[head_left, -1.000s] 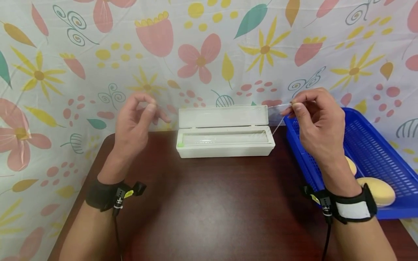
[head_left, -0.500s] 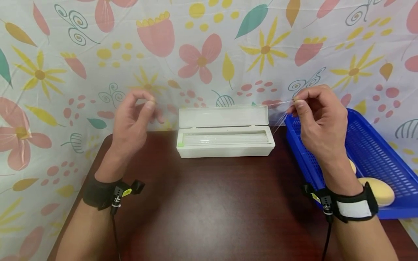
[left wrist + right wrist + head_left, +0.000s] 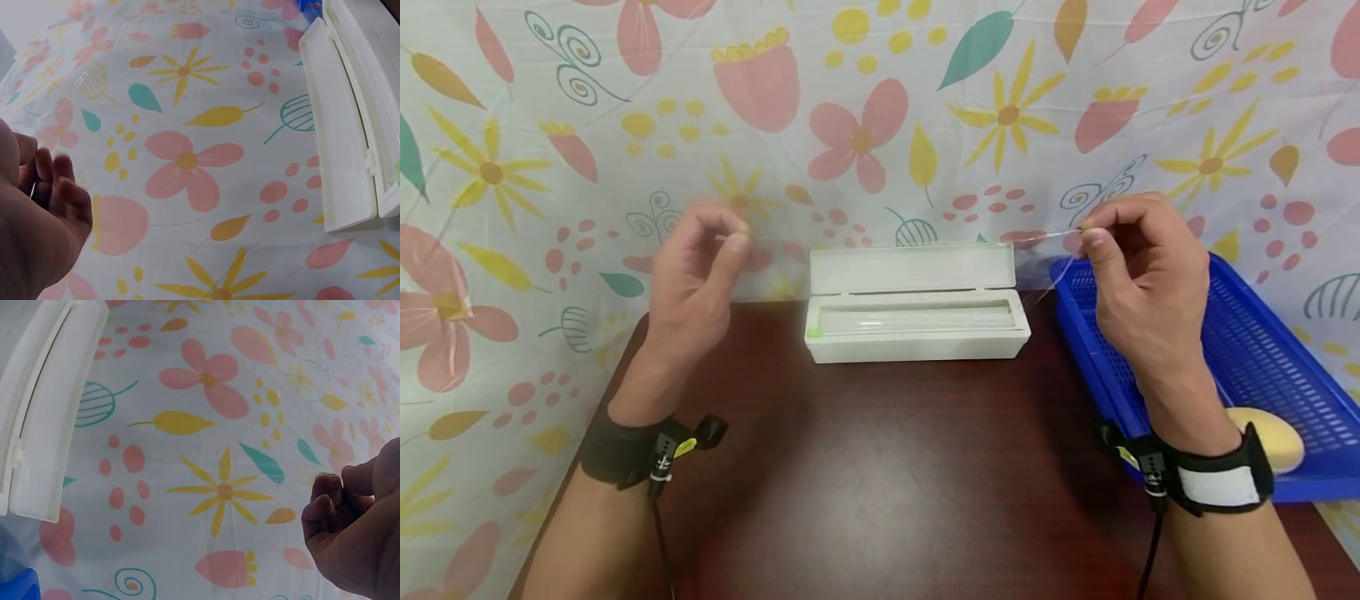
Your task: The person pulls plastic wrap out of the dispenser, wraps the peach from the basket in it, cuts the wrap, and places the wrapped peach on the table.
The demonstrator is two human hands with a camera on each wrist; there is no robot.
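My left hand (image 3: 696,287) and right hand (image 3: 1157,296) are raised on either side of a white cling film box, each pinching a clear sheet of cling film (image 3: 1047,237) between thumb and forefinger. The film is nearly invisible; its upper edge shows as a shiny line by the right fingers. Between the hands, the box (image 3: 917,348) sits at the back of the table with its lid (image 3: 912,271) tipped up. Inside lies a film roll (image 3: 917,320). In the left wrist view the left hand (image 3: 47,219) appears at the left edge; the right wrist view shows the right hand (image 3: 356,531).
A blue plastic basket (image 3: 1262,358) stands at the right of the dark wooden table (image 3: 880,483), partly behind the right forearm. A pale yellow oval object (image 3: 1270,437) lies in it. A flower-patterned curtain (image 3: 865,108) hangs right behind the table.
Both hands have moved slightly apart, the left to the left and the right to the right and a little up, drawing the film between them. The box stays put.
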